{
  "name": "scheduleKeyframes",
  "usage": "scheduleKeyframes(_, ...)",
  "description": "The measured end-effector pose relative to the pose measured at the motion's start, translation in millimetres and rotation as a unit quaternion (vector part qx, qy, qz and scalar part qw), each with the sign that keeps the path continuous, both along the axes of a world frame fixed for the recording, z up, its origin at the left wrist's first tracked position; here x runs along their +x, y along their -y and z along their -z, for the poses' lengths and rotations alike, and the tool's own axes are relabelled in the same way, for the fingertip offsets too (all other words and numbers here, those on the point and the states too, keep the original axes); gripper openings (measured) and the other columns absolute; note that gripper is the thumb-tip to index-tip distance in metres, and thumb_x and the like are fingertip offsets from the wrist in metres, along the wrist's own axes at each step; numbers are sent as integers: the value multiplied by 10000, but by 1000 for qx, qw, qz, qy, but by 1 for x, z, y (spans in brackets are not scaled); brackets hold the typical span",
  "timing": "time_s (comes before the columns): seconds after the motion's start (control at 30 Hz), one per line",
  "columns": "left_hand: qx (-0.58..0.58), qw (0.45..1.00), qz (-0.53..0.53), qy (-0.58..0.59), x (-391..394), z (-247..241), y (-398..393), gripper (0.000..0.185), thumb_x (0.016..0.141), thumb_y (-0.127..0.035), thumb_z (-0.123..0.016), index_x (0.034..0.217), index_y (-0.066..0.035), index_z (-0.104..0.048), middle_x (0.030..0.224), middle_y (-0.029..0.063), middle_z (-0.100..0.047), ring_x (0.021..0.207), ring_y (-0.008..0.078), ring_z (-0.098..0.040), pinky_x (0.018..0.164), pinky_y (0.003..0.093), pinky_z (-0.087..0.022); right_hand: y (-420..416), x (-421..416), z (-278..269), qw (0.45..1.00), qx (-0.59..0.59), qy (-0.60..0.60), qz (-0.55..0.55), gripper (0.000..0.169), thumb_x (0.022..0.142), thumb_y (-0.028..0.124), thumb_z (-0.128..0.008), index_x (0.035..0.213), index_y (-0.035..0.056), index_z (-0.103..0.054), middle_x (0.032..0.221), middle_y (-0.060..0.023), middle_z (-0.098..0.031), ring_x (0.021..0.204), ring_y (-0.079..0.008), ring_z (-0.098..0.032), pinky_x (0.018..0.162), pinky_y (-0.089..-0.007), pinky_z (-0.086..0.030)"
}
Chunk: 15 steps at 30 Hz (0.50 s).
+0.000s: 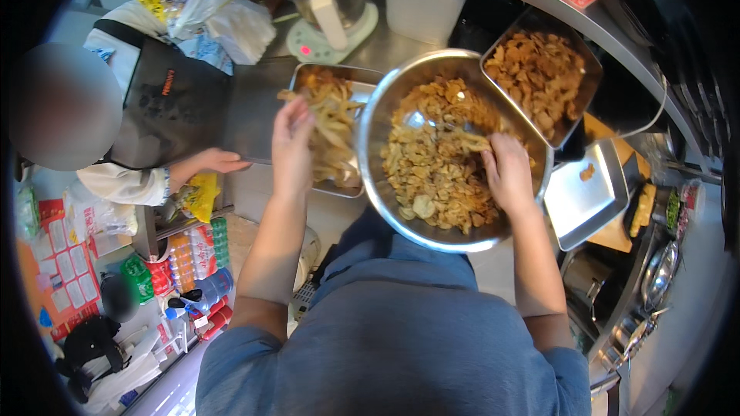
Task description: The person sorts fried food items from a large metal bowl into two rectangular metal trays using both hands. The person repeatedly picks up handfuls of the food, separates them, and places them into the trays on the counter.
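Before me a wide stainless steel bowl holds a heap of brown and yellowish food pieces. My right hand is inside it at the right, its fingers closed on a pale yellow food piece. My left hand is raised at the left edge of a metal tray holding yellowish food strips. A strip shows by its fingertips, but blur hides whether they grip it. Another metal tray, full of browned food pieces, rests against the bowl's upper right rim.
A shallow tray with one small scrap lies at right, near a wooden board. A kitchen scale and a whitish plastic container stand behind. At left, a person in a dark apron extends a hand by the counter.
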<state>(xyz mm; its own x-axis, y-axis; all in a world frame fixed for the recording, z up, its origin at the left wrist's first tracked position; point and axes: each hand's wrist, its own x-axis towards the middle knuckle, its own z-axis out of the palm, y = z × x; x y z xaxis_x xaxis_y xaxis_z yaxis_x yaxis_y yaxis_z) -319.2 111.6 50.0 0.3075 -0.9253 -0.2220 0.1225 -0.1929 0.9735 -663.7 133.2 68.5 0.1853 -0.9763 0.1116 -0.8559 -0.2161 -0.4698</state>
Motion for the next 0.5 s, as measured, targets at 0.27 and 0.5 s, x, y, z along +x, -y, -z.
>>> scheduleKeyframes(0.27, 68, 872, 161, -457, -115, -24, -47, 494, 986, -232, -516, 1422, -73, -345, 1275, 164, -538, 1209, 285, -526, 1050, 421, -426, -20, 76, -61, 989, 53, 111, -77, 230, 839, 169, -668, 976, -14, -641, 895, -170, -623, 847, -320, -611, 747, -411, -504)
scheduleKeyframes(0.5, 98, 914, 95, -382, -27, -22, -26, 356, 1001, -230, -474, 1327, -86, -471, 999, 66, -616, 786, 139, -580, 645, 271, -483, 6, 52, -4, 990, -13, 137, 10, 205, 830, 152, -693, 964, -3, -680, 937, -174, -661, 898, -319, -634, 799, -409, -516)
